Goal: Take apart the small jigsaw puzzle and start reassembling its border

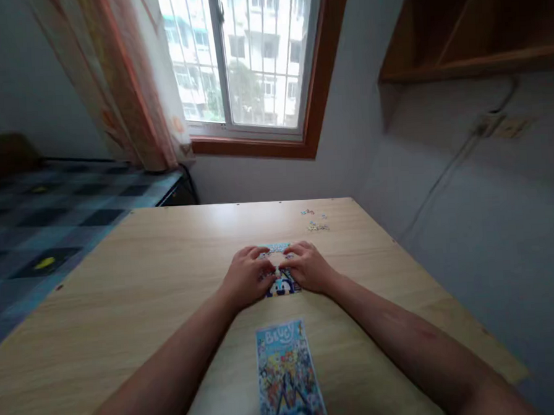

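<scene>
A partly assembled jigsaw puzzle (282, 286) lies flat on the table, with a blue cartoon dog face at its near edge. Bare wood shows through a gap in its middle. My left hand (249, 274) grips its left side, fingers bent and thumb tip near the centre. From the right, my right hand (309, 266) bends over the opposite side, its thumb and fingertips at the gap. Both hands cover much of the picture, and any single piece under the fingertips is hidden. Nearer to me lies a colourful Bluey picture sheet or box (288, 374), cut off by the frame's bottom.
Loose puzzle pieces (318, 227) lie in small groups at the far right of the wooden table (169, 269). A window (251, 60) and curtain (126, 85) are beyond. A bed with a checked cover (63, 212) stands left; a shelf (474, 67) hangs right.
</scene>
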`<move>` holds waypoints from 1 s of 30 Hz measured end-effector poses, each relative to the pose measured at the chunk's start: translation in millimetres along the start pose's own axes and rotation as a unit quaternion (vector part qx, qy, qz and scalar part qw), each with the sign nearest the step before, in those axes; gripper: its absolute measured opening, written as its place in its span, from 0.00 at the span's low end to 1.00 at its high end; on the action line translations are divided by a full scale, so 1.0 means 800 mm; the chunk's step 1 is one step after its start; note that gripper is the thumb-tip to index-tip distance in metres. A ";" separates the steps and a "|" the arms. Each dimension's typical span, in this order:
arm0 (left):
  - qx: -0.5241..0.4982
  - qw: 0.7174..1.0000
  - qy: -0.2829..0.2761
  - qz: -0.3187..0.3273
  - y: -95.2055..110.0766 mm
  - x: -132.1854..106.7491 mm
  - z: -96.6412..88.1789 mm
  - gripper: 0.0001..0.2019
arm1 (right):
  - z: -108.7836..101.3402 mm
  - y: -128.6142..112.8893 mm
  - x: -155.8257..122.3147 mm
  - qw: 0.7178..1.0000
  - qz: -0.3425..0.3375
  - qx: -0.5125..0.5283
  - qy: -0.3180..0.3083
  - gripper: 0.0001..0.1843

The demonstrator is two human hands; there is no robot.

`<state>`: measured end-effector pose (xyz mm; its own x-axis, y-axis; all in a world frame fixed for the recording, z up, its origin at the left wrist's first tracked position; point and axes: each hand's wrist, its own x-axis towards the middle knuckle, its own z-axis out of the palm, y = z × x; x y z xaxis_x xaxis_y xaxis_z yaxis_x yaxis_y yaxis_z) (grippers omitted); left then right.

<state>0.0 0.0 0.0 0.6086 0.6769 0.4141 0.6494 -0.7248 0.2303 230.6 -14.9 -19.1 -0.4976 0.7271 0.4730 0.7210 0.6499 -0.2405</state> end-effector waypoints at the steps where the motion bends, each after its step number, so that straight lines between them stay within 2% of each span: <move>1: -0.002 1.000 0.001 0.002 0.001 0.000 -0.001 0.07 | 0.000 -0.001 0.001 1.000 0.000 -0.001 -0.001 0.15; 10: -0.013 1.000 0.011 0.017 0.000 -0.001 -0.002 0.08 | 0.000 -0.004 0.003 1.000 -0.014 0.014 0.017 0.17; 15: -0.029 0.999 0.030 0.016 0.002 -0.001 -0.003 0.08 | -0.001 0.003 0.002 0.993 0.028 0.053 0.097 0.22; 19: -0.089 0.991 0.093 -0.038 -0.004 0.002 -0.002 0.10 | -0.005 0.017 0.003 0.972 0.116 0.075 0.190 0.21; 22: -0.148 0.964 0.164 -0.147 -0.019 0.005 0.000 0.13 | -0.005 0.034 0.005 0.948 0.183 0.090 0.244 0.20; 26: -0.244 0.882 0.246 -0.319 -0.047 0.005 0.006 0.18 | 0.003 0.055 0.006 0.913 0.265 0.132 0.282 0.18; 28: -0.280 0.846 0.274 -0.360 -0.055 0.004 0.009 0.19 | 0.009 0.062 0.006 0.894 0.291 0.168 0.295 0.18; 30: -0.301 0.830 0.286 -0.373 -0.057 0.003 0.010 0.21 | 0.014 0.067 0.007 0.872 0.314 0.213 0.310 0.17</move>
<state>-24.4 35.6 -16.6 -0.2871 0.9193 0.2692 0.2977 -0.1814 0.9373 261.0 26.4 -39.0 0.3820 0.7961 0.4694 0.4465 0.2857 -0.8479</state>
